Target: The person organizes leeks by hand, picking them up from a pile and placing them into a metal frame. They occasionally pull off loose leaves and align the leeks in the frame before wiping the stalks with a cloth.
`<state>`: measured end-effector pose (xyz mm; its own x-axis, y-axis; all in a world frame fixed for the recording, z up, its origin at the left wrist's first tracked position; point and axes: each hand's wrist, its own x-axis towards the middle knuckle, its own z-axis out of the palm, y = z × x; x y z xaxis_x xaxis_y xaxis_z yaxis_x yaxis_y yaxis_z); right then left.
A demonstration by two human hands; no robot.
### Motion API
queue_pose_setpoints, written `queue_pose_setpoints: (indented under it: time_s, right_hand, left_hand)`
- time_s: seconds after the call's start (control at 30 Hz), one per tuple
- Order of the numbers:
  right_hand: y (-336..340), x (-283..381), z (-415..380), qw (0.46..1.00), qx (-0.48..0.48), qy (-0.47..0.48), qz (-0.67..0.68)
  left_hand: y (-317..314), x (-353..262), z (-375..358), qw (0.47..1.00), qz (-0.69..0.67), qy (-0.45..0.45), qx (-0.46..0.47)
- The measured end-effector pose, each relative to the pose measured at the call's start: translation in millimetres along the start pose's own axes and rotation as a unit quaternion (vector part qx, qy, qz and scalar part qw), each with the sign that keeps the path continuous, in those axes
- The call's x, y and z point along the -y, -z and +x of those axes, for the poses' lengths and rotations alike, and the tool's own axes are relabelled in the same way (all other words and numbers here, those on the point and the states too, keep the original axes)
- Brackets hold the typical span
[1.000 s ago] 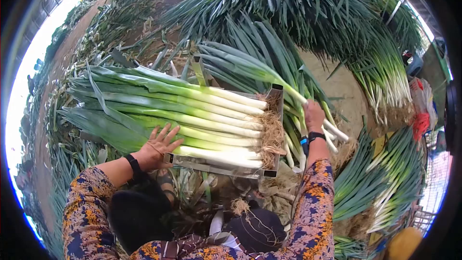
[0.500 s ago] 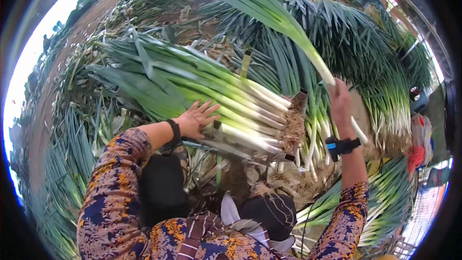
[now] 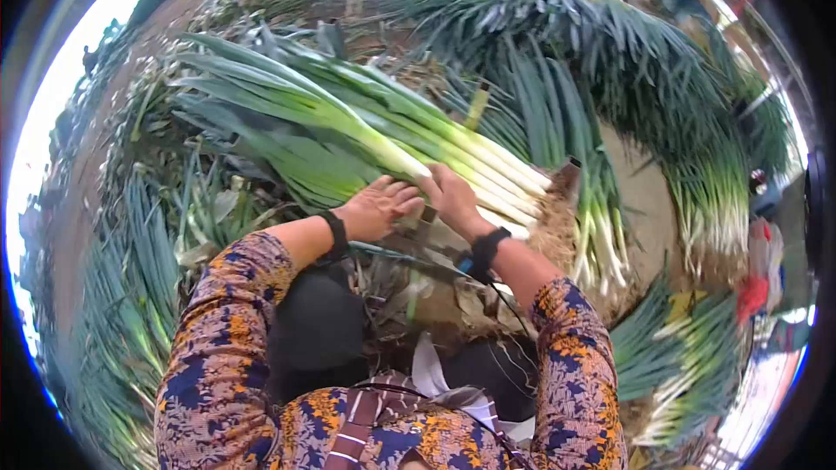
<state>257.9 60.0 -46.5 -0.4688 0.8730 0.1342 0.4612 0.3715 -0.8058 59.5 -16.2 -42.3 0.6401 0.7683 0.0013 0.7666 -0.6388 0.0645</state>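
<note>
A bunch of long leeks (image 3: 461, 150) lies in front of me, green leaves to the upper left, white stems and brown roots (image 3: 555, 226) to the right. My right hand (image 3: 451, 196) is closed round the pale stem of a single leek (image 3: 348, 119) that lies along the top of the bunch. Just left of it, my left hand (image 3: 380, 207) rests on the near edge of the bunch with its fingers stretched out. A metal upright (image 3: 477, 106) stands at the far side of the bunch and another (image 3: 571, 172) by the roots.
More leeks are heaped beyond the bunch (image 3: 557, 22) and at the right (image 3: 710, 200). Another pile (image 3: 688, 365) lies at the lower right. Loose leaves (image 3: 131, 296) cover the ground at the left. A red bag (image 3: 754, 291) is at the far right.
My right hand has come down and left from the right side, bringing the single leek onto the bunch. My left hand has shifted slightly right.
</note>
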Motion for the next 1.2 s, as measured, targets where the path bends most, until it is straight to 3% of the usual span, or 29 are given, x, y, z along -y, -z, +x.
queue_pose_setpoints:
  time_s: [0.03,0.07,0.17,0.3,0.53,0.67,0.8,0.87,0.93,0.97,1.0,1.2]
  right_hand:
    - [-2.3,-10.7,-6.3,0.997,0.058,-0.041,0.015]
    - [-11.2,-30.0,-12.6,0.995,0.081,-0.060,0.003]
    - [-8.6,-38.0,-21.8,0.997,0.070,-0.036,-0.020]
    - [1.5,-47.8,-29.4,0.996,0.072,-0.018,-0.041]
    - [0.1,-72.0,-45.7,0.996,0.034,0.064,-0.058]
    - [2.5,-51.9,-56.7,0.990,0.011,0.040,-0.136]
    - [12.3,-56.8,-73.1,0.993,0.002,0.034,-0.117]
    - [24.1,-74.7,-84.4,0.993,0.005,0.032,-0.113]
    - [46.4,-81.4,-94.5,0.983,0.077,-0.031,-0.162]
    - [64.6,-74.8,-95.2,0.980,0.119,-0.105,-0.117]
    - [74.5,-88.3,-100.6,0.983,0.114,-0.053,-0.133]
    - [109.1,-103.5,-111.3,0.976,0.124,-0.034,-0.175]
  left_hand:
    - [-2.8,0.4,-0.2,1.000,0.009,-0.005,-0.015]
    - [17.4,-0.6,12.2,0.989,-0.070,0.028,0.126]
    - [11.5,3.1,5.8,0.998,-0.049,-0.026,-0.034]
    - [2.1,15.9,-1.1,0.998,-0.053,-0.012,0.030]
    - [14.3,23.6,-44.0,0.989,-0.014,-0.016,-0.144]
    - [40.6,26.3,-11.3,0.988,0.091,0.056,-0.113]
    - [38.6,42.2,16.2,0.991,0.058,0.112,-0.038]
    - [38.6,46.8,16.7,0.994,0.060,0.081,-0.047]
    - [37.5,50.8,17.0,0.995,0.052,0.059,-0.057]
    - [37.5,51.4,16.9,0.996,0.045,0.055,-0.060]
    - [37.3,52.1,15.4,0.996,0.038,0.053,-0.064]
    - [38.4,43.4,13.7,0.993,0.046,0.038,-0.106]
